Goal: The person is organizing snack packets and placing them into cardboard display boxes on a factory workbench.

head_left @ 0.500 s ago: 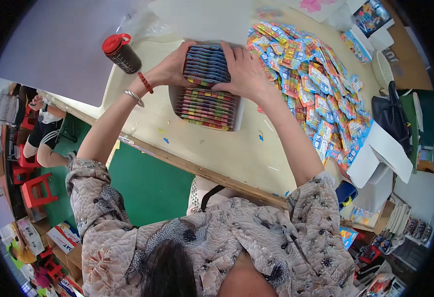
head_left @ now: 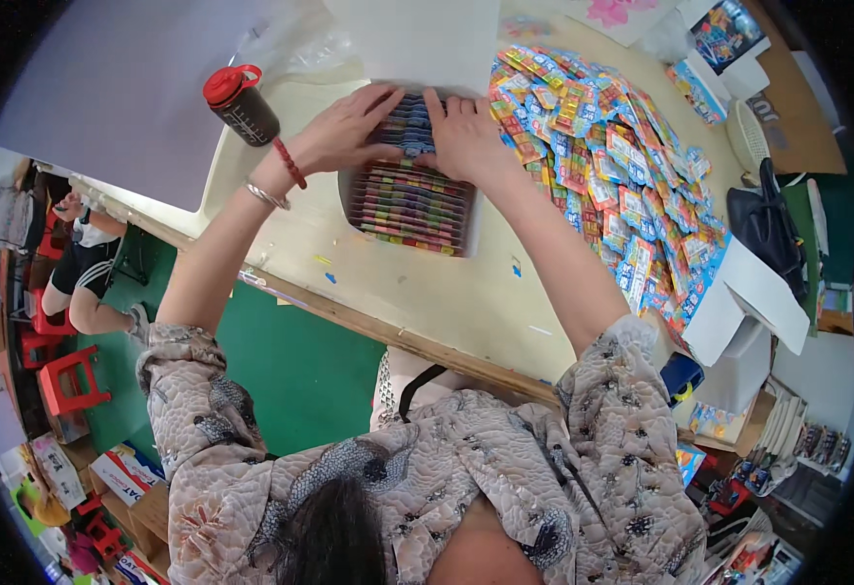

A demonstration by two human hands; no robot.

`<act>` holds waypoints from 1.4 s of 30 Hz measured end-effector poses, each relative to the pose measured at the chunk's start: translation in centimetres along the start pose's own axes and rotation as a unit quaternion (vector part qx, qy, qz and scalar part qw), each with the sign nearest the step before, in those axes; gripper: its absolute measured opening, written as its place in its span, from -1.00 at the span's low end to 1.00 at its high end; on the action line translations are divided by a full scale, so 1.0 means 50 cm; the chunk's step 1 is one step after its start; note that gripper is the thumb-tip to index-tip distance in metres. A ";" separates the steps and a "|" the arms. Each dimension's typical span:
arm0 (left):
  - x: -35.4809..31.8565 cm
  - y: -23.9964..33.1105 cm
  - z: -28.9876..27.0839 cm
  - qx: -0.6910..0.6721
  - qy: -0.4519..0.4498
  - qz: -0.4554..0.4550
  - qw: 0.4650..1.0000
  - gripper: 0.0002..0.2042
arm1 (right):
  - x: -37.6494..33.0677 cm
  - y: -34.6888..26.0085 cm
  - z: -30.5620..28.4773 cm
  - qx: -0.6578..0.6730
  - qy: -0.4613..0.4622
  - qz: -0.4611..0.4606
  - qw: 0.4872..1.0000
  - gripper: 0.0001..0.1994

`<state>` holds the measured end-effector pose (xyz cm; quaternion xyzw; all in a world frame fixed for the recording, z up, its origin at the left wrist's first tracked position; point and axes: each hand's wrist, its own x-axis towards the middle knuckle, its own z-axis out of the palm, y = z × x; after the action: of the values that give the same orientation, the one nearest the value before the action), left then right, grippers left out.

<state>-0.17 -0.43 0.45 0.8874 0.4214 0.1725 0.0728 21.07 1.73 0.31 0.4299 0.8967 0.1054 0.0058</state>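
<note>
Left hand [head_left: 346, 132] and right hand [head_left: 466, 141] have shifted inward over the upright packets [head_left: 412, 205], fingers [head_left: 434, 105] half spread, seemingly keeping the rows even; whether they pinch any, I cannot tell. Their box [head_left: 474, 232] sits at twelve o'clock on the desk [head_left: 427, 297], a loose pile [head_left: 598, 161] at two.

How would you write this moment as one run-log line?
left hand on packets in open box | right hand on packets beside it | loose packet pile right of box | red-lidded bottle left of box

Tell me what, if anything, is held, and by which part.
Left hand and right hand touch the blue packets at opposite sides; whether they grip cannot be told.
</note>
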 end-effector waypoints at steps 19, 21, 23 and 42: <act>-0.046 -0.016 -0.005 0.024 -0.010 -0.151 0.988 -0.08 | -0.071 0.034 -0.020 0.101 0.298 -0.030 0.949 -0.21; -0.081 0.002 0.036 -0.074 0.148 -0.255 0.953 -0.31 | -0.124 0.024 -0.036 0.200 0.211 0.088 0.953 -0.29; -0.105 0.011 0.064 -0.236 0.046 -0.284 0.928 -0.40 | -0.148 0.028 -0.014 0.409 0.023 0.229 0.883 -0.45; -0.106 0.366 0.102 -0.311 0.089 -0.359 0.876 -0.50 | -0.391 0.069 -0.076 0.238 0.261 0.127 0.927 -0.64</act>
<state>11.83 -16.02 -0.57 0.5877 0.6406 0.3343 0.3640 35.65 -11.96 3.13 0.4862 0.8034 -0.0026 -0.3439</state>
